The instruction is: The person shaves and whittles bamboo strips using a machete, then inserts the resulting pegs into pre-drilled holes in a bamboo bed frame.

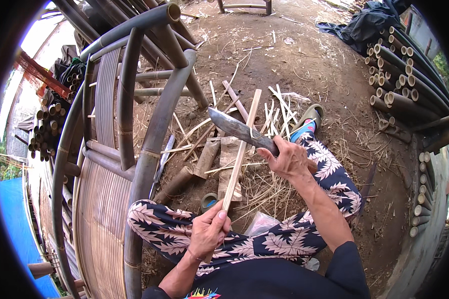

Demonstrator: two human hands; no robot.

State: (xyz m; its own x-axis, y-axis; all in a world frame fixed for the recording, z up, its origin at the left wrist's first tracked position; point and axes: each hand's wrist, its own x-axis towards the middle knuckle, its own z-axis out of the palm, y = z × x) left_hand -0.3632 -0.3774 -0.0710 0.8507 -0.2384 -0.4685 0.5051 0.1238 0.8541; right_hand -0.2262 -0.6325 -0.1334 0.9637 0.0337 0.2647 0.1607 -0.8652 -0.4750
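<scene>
My left hand [208, 232] is closed around the lower end of a long, pale bamboo strip [240, 154], which slants up and away from me. In my right hand [288, 158] is the wooden handle of a machete, its broad dark blade [237, 128] pointing up to the left. The blade crosses over the strip at about its upper third, and a thin curl of shaving shows at the crossing. Under the strip, a wooden block [230, 162] and short bamboo pieces [207, 157] lie on the ground between my legs.
A bamboo chair [102, 199] stands close on my left. Another long blade [163, 162] lies beside it. Thin slivers [267, 192] and split strips [279, 112] litter the dirt floor. Bamboo poles [404, 74] are stacked at the far right, more [50, 119] at the left.
</scene>
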